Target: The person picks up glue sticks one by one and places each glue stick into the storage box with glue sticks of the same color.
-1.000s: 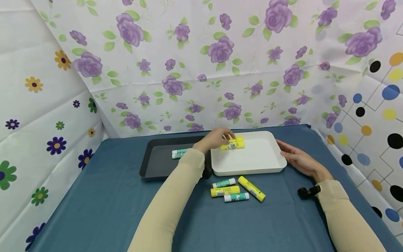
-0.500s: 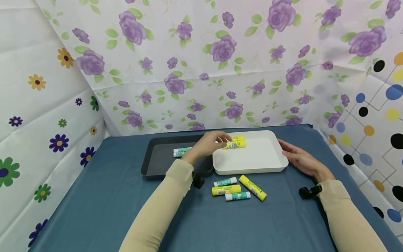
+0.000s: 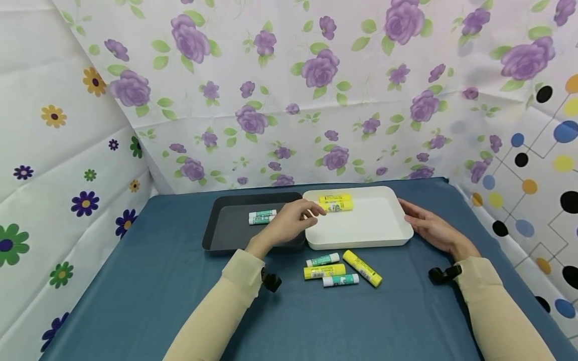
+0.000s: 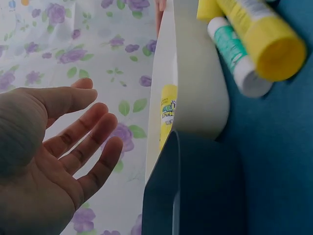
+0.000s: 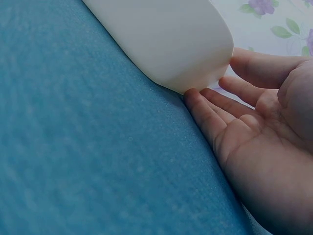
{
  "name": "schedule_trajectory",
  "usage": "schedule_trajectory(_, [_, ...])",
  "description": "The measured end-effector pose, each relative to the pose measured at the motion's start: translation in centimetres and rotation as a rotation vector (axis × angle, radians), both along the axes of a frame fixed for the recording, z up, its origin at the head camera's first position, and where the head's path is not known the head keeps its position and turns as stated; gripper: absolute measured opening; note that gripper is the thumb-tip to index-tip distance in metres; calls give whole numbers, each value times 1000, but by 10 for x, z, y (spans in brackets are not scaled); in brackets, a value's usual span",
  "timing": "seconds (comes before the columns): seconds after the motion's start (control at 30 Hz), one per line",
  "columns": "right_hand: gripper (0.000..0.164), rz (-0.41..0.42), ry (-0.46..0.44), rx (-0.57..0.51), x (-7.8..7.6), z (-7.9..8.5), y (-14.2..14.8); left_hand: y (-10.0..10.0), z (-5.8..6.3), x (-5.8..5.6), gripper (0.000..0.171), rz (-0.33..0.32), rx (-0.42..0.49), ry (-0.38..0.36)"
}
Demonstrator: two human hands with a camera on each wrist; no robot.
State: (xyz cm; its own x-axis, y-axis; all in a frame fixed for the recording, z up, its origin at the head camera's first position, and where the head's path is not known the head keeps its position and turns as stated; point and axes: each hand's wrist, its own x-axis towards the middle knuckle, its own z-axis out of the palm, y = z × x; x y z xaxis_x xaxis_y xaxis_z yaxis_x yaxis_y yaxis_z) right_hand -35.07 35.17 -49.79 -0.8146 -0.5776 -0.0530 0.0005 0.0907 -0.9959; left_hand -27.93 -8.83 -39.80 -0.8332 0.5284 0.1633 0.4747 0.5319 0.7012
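My left hand [image 3: 289, 220] hovers over the seam between the dark grey tray [image 3: 217, 228] and the white tray [image 3: 361, 220], its fingers loosely bent with nothing in them. Two yellow glue sticks [image 3: 336, 206] lie side by side at the white tray's left end, just beyond those fingertips. Inside the grey tray are two green-and-white glue sticks [image 3: 262, 219], partly behind the hand. My right hand [image 3: 433, 230] rests at the white tray's right end; in the right wrist view its relaxed fingers [image 5: 208, 117] touch the tray's outer wall.
In front of the trays, two yellow glue sticks [image 3: 363, 268] and two green-and-white glue sticks [image 3: 340, 281] lie loose on the blue tablecloth [image 3: 384, 321]. A flowered curtain [image 3: 280, 100] hangs behind the table.
My left hand has let go of the front yellow glue stick in the white tray and drawn back leftward, toward the grey tray. My right hand has stayed at the white tray's end.
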Motion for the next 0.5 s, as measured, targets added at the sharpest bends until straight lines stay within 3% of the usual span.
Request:
schedule_trajectory(0.3, [70,-17,-13,13,-1,-1,-1,-12,-11,39,23,-25,107,-44])
schedule_trajectory(0.5, [71,-24,-23,20,-2,-1,0,-12,-16,55,23,-6,122,-70])
